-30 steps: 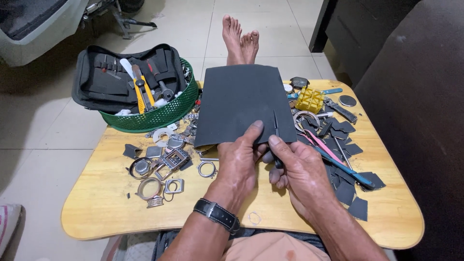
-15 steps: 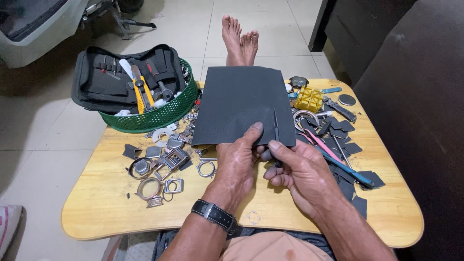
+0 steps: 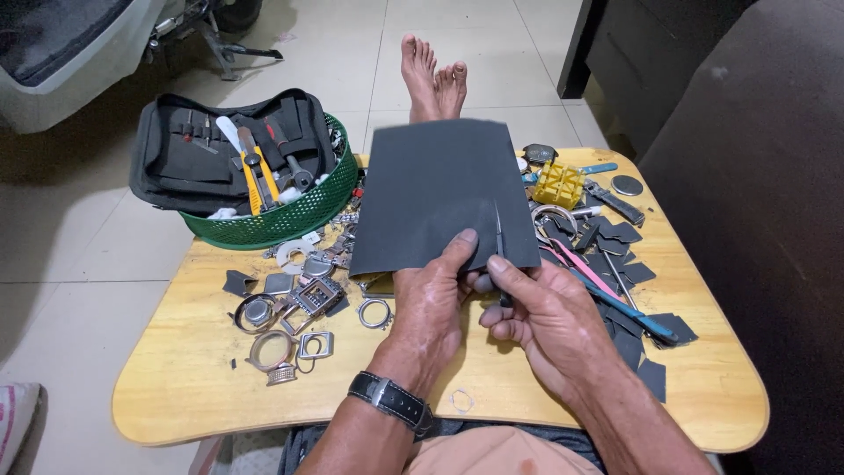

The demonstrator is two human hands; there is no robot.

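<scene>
A dark grey sheet (image 3: 440, 193) is held above the middle of the wooden worktop (image 3: 176, 396), its long axis running near to far and its far edge pointing toward the bare feet (image 3: 432, 75). Its near edge is pinched by the left hand (image 3: 431, 308), thumb on top. Small scissors (image 3: 498, 242) are gripped by the right hand (image 3: 545, 321), blades pointing far into a cut in the sheet. At far left, a green basket (image 3: 281, 220) carries an opened black tool case (image 3: 229, 149) with yellow-handled pliers (image 3: 255, 171).
</scene>
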